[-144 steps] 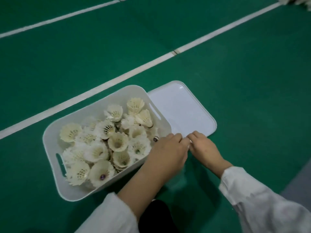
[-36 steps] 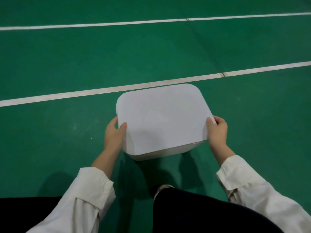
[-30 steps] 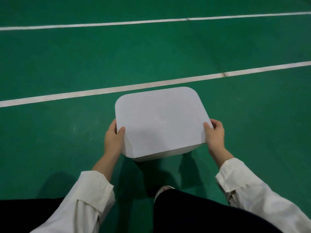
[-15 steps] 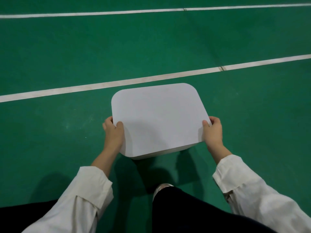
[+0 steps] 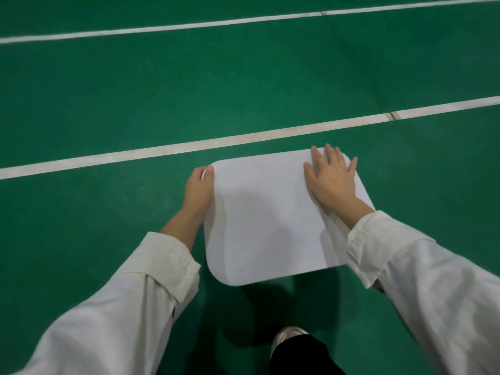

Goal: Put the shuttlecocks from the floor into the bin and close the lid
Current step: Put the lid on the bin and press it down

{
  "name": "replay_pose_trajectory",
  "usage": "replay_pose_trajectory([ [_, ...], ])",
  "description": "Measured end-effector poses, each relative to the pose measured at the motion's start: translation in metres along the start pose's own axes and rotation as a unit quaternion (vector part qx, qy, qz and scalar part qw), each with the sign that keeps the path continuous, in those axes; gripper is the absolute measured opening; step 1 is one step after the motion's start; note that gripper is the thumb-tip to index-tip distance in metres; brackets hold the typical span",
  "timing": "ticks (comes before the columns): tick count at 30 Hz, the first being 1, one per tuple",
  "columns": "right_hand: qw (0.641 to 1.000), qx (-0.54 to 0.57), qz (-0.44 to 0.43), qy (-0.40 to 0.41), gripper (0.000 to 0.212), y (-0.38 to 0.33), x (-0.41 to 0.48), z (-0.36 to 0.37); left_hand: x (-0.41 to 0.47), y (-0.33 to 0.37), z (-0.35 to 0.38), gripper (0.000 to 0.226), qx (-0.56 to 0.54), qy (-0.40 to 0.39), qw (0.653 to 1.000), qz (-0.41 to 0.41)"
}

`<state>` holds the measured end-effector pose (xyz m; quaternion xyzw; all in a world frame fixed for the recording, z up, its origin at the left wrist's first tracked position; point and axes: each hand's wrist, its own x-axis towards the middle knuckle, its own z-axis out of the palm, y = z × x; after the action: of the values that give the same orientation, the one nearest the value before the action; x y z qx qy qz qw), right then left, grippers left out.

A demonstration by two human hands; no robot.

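A flat white lid (image 5: 265, 217) with rounded corners covers the bin on the green floor, and the bin body and the shuttlecocks inside are hidden under it. My left hand (image 5: 198, 189) grips the lid's left edge near the far corner, thumb on the rim. Spread flat, fingers apart, my right hand (image 5: 331, 180) rests palm down on the lid's far right part.
Green court floor (image 5: 108, 239) surrounds the bin, with one white line (image 5: 162, 151) just beyond it and another (image 5: 189, 25) farther off. My dark trouser leg and a shoe tip (image 5: 289, 338) are close below the lid.
My right hand left the lid's right edge and now lies flat on top. My left hand slid along the left edge toward the far corner. The view moved closer over the lid.
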<state>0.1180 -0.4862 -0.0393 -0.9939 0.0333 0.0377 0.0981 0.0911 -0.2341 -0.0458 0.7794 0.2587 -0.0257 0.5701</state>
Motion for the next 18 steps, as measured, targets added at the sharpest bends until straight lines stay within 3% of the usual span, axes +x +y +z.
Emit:
replay_pose_trajectory([
  [4,0.999,0.009,-0.025,-0.025,0.057,-0.011,0.013,0.004,0.009,-0.005,0.003,0.032,-0.029,0.005,1.0,-0.003],
  [11,1.0,0.007,-0.001,-0.001,0.056,-0.022,0.012,0.018,0.011,0.0,0.011,0.026,-0.004,0.03,0.999,-0.025],
  [14,1.0,-0.004,-0.001,-0.001,0.057,-0.022,0.011,0.02,0.005,-0.004,0.016,0.023,0.15,0.082,0.981,0.088],
  [16,1.0,-0.01,-0.002,0.008,0.057,-0.021,0.009,0.022,-0.005,-0.009,0.023,0.036,0.296,0.095,0.926,0.214],
  [18,1.0,-0.002,0.001,0.013,0.057,-0.02,0.008,0.023,-0.017,-0.012,0.033,0.036,0.35,0.039,0.874,0.334],
])
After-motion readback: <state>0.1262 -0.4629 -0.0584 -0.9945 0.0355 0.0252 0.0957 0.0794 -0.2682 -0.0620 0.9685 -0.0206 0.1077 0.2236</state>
